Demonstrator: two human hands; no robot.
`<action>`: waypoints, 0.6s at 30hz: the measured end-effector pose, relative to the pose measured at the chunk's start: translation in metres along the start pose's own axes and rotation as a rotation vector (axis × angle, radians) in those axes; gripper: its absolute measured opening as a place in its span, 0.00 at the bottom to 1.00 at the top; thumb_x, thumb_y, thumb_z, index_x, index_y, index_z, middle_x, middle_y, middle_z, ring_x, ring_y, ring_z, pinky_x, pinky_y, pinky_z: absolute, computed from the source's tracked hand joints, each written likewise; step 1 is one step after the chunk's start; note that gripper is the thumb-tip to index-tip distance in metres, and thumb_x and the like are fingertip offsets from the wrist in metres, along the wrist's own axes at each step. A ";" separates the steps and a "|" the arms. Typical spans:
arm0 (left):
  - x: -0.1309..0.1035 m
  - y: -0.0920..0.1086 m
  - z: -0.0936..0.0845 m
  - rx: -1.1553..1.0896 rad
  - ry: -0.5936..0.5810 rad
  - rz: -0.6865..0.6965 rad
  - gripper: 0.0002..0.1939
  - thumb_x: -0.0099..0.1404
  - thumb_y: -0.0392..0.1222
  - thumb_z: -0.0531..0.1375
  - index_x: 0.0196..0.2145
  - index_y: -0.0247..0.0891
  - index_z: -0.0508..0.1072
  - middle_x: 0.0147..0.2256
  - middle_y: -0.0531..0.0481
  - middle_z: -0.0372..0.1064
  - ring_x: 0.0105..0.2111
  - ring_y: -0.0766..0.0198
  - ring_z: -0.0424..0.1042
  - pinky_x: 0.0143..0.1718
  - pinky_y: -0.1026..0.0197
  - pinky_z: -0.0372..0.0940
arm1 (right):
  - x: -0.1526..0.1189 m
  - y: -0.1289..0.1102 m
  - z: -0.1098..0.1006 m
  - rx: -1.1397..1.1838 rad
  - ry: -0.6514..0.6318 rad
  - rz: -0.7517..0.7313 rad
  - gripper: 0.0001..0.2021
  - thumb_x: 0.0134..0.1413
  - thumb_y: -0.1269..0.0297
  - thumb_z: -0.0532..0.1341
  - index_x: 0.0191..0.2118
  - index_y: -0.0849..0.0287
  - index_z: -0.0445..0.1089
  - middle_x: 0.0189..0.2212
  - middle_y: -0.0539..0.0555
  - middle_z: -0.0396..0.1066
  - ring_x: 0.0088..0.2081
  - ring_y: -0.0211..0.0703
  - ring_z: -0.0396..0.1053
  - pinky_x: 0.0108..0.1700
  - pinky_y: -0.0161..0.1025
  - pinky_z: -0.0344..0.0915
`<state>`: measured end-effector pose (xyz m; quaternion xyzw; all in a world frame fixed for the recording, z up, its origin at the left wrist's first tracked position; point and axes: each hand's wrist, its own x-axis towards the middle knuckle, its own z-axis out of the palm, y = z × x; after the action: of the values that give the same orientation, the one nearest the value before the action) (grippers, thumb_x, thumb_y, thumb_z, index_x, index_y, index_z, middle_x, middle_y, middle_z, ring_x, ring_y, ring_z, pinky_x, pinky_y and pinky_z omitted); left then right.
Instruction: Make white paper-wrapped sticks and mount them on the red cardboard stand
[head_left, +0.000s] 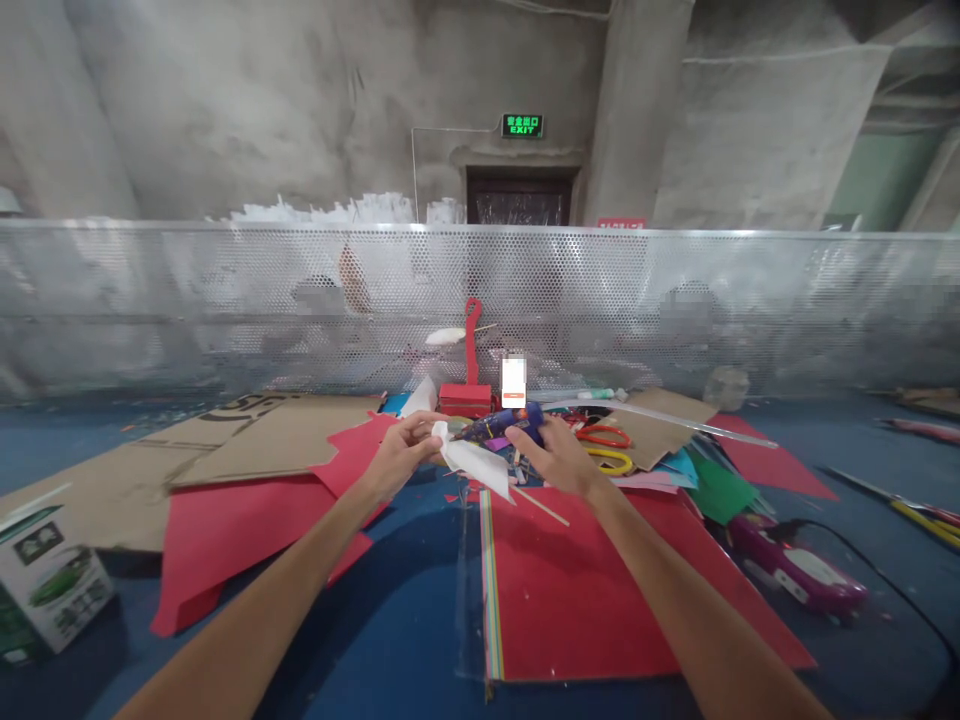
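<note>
My left hand (pixel 405 452) pinches a white piece of paper (pixel 484 468) by its upper left end. The paper slants down to the right, and a thin wooden stick (pixel 546 507) pokes out beyond its lower end. In my right hand (pixel 556 455) is a dark blue glue gun (pixel 491 428), its nozzle pointing left at the paper near my left fingertips. Whether the nozzle touches the paper I cannot tell. A long clear glue stick (pixel 697 425) stretches to the right behind the gun. Below my hands lies a stack of red sheets (pixel 585 590).
Red paper pieces (pixel 247 530) and brown cardboard (pixel 262 440) cover the left side, near a green-white box (pixel 56 580). A red stand (pixel 472 345) and lit phone (pixel 514 382) are ahead. Scissors (pixel 611 460) and a purple corded device (pixel 799 570) lie right. A perforated metal screen (pixel 225 300) bounds the table.
</note>
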<state>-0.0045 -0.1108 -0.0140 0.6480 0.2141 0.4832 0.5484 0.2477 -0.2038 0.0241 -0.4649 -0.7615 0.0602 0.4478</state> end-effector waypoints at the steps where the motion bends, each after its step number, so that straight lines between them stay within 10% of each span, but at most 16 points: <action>1: 0.000 0.001 0.000 0.003 0.012 -0.001 0.20 0.55 0.45 0.70 0.45 0.40 0.74 0.35 0.52 0.75 0.33 0.66 0.75 0.35 0.66 0.70 | 0.000 0.000 -0.001 0.021 -0.002 0.003 0.21 0.64 0.50 0.54 0.24 0.58 0.68 0.19 0.50 0.67 0.24 0.40 0.64 0.28 0.35 0.56; 18: 0.000 0.014 0.010 0.096 0.069 -0.051 0.23 0.52 0.50 0.71 0.42 0.37 0.73 0.35 0.49 0.77 0.36 0.61 0.77 0.37 0.62 0.72 | -0.002 0.000 -0.015 0.018 -0.012 -0.014 0.19 0.63 0.51 0.55 0.29 0.59 0.72 0.23 0.51 0.70 0.27 0.42 0.66 0.31 0.36 0.58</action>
<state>0.0002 -0.1204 -0.0002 0.6511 0.2722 0.4802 0.5210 0.2587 -0.2102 0.0323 -0.4553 -0.7668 0.0668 0.4476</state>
